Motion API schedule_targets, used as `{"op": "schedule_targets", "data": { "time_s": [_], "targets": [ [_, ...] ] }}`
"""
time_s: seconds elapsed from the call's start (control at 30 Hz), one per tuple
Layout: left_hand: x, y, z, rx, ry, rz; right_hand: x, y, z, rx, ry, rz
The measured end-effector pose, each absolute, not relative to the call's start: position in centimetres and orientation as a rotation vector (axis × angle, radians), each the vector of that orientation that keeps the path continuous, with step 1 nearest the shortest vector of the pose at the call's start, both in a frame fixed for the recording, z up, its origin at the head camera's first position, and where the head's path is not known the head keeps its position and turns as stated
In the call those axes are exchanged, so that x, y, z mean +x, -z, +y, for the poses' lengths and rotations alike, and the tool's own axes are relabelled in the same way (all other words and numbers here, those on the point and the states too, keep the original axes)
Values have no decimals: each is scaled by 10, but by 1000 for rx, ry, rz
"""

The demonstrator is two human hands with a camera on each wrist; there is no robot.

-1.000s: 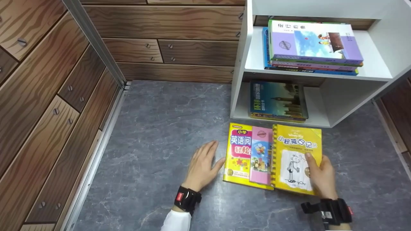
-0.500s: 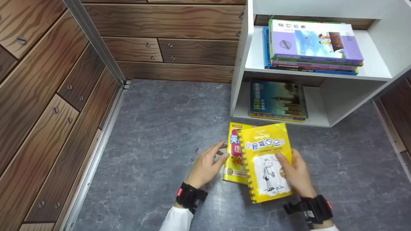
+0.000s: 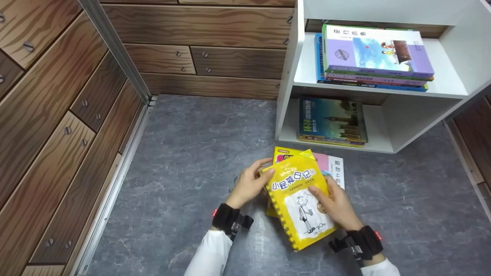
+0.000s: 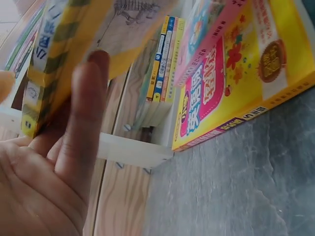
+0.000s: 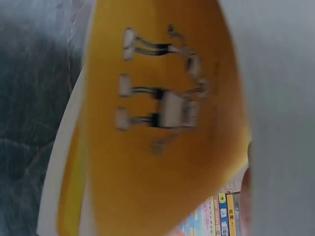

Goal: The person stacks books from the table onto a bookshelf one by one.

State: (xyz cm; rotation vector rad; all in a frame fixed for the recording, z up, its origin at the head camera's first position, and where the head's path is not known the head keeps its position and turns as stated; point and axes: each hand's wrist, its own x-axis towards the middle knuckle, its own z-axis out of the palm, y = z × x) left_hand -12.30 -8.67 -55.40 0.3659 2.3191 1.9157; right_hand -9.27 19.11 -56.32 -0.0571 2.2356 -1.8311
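Both hands hold a yellow comic-style book (image 3: 299,203) with a striped spine and a cartoon figure, tilted above the floor. The left hand (image 3: 245,186) grips its upper left corner, thumb on the cover; in the left wrist view the fingers lie behind the spine (image 4: 42,93). On its right edge the right hand (image 3: 341,205) pinches it, thumb on the front. An orange page (image 5: 157,162) with cartoon figures bows out in the right wrist view. Beneath, partly hidden, lie a pink book (image 3: 336,165) and a yellow English reading book (image 4: 266,64).
A white shelf unit (image 3: 287,69) stands just beyond. A stack of books (image 3: 379,51) lies on its upper shelf, another stack (image 3: 333,119) on the lower. Grey marbled floor (image 3: 184,161) spreads to the left, up to wood-patterned panels (image 3: 65,165).
The right hand has carried the yellow comic-style book left across the other two books and turned it anticlockwise. The left hand has moved up and right and taken hold of its corner.
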Motion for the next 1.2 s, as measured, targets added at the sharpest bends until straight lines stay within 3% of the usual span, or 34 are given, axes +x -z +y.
{"op": "schedule_targets", "data": {
  "time_s": [0.53, 0.77, 1.2],
  "targets": [
    [-124, 553, -86, 481, -2048, 2179, -115, 558, 189, -189, 1690, 2434],
    [-125, 549, -87, 438, -2276, 2227, -115, 558, 190, -198, 1763, 2763],
    [-120, 554, -70, 166, -2554, 2273, -102, 567, 184, -72, 2067, 2707]
  ]
}}
